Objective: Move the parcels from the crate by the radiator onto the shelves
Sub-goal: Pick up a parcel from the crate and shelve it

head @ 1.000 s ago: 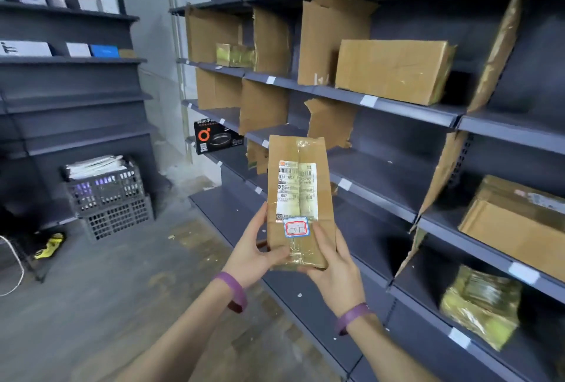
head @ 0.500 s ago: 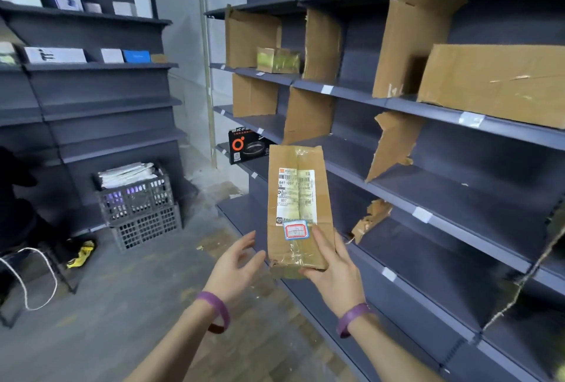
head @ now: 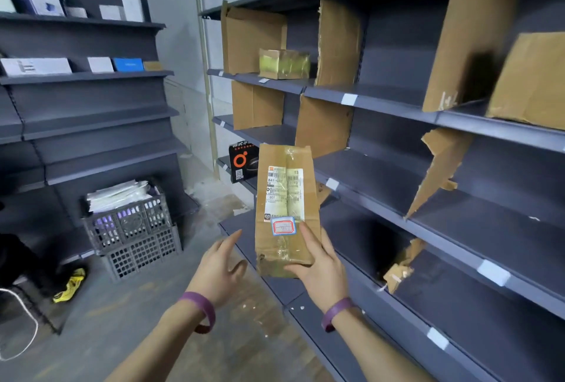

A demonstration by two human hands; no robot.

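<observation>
Head view, the only angle here. The parcel (head: 286, 207) is a tall brown box, held upright so its long axis runs up and down, with the shipping label facing the camera. The right hand (head: 318, 268) grasps it at the bottom end, thumb up the front next to the small red-and-blue sticker and fingers wrapped round behind. The left hand (head: 221, 268) is released, fingers loose and spread, just beside the parcel's lower left edge but not touching it. So the right hand carries it alone.

What matters for the next move: the shelves (head: 382, 173) run along the right, and the parcel hangs in front of their left end with a stretch of shelf board showing just to its right. The holding hand is on the shelf side, so I'd guess a short reach right and forward sets it down. Standing tall like that, it might need tipping flat to fit under the board above.

Containers: a grey crate (head: 128, 228) sits on the floor to the left, well apart from both hands, stacked on a second one, with white packets (head: 119, 195) piled in it. I can't spot a radiator, so I can't tell if it's the task's crate. Cardboard dividers (head: 336, 42) split the shelves into bays. One bay holds a taped box (head: 284, 63), and a black box (head: 241, 161) sits behind the parcel.
</observation>
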